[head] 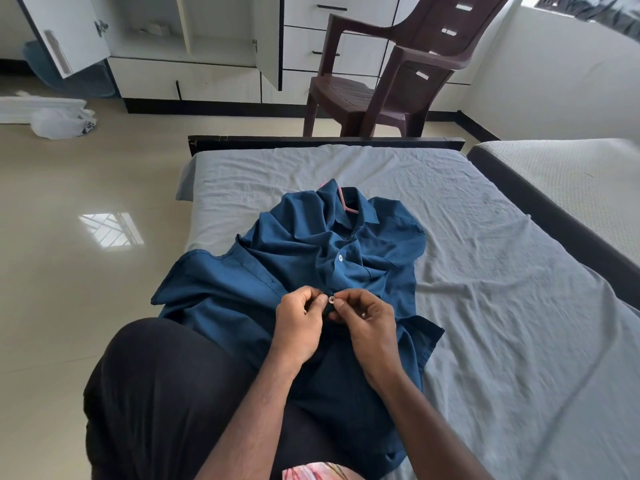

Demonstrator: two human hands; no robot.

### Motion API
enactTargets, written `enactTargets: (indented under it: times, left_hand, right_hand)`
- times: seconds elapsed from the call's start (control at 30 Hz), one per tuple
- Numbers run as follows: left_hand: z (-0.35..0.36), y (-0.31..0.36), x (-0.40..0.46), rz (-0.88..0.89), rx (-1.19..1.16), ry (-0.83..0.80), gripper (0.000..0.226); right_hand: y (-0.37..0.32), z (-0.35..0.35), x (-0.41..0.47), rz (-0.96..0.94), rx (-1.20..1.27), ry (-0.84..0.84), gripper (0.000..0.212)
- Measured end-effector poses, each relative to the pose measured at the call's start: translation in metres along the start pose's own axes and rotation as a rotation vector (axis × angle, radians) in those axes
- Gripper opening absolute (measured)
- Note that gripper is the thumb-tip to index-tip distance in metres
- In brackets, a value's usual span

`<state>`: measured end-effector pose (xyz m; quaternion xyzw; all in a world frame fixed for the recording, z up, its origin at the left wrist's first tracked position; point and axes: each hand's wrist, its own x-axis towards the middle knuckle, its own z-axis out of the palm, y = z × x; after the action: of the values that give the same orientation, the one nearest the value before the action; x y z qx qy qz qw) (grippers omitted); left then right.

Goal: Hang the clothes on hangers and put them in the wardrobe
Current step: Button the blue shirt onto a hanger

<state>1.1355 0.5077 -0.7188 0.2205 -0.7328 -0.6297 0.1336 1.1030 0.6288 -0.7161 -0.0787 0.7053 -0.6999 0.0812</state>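
Note:
A dark blue shirt (294,265) lies front-up on the grey bed sheet (502,271), partly over my lap. A pink hanger (343,200) pokes out at its collar; most of the hanger is hidden inside the shirt. One white button (340,258) higher on the placket is fastened. My left hand (300,323) pinches the shirt's placket edge beside a small white button (331,300). From the other side, my right hand (367,322) pinches the fabric at that same button.
A brown plastic chair (391,74) stands beyond the foot of the bed. Behind it is a white wardrobe (194,46) with its doors open, and drawers (332,36) beside it. A white plastic bag (60,123) lies on the floor at left. A second mattress (568,181) sits at right.

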Motion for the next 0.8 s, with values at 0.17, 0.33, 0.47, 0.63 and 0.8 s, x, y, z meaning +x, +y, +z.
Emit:
enactTargets:
  times: [0.17,0.33,0.47,0.63,0.8]
  left_hand:
    - [-0.006,0.0,0.01,0.105,0.32,0.016,0.029]
    - [-0.034,0.011,0.023,0.289,0.988,-0.251,0.021]
    - [-0.055,0.017,0.039,0.331,1.0,-0.379,0.008]
    - [-0.081,0.051,0.062,0.309,0.546,-0.447,0.016]
    - [-0.102,0.065,0.082,0.227,0.557,-0.557,0.009]
  right_hand:
    - [0.008,-0.006,0.003,-0.217,-0.637,-0.086,0.038]
    - [0.003,-0.017,0.018,-0.316,-0.751,-0.059,0.004]
    - [-0.021,-0.035,0.045,-0.245,-0.662,-0.16,0.008]
    - [-0.083,-0.064,0.088,-0.167,-0.449,-0.398,0.007]
    - [-0.109,-0.087,0.134,0.051,-0.559,-0.782,0.02]
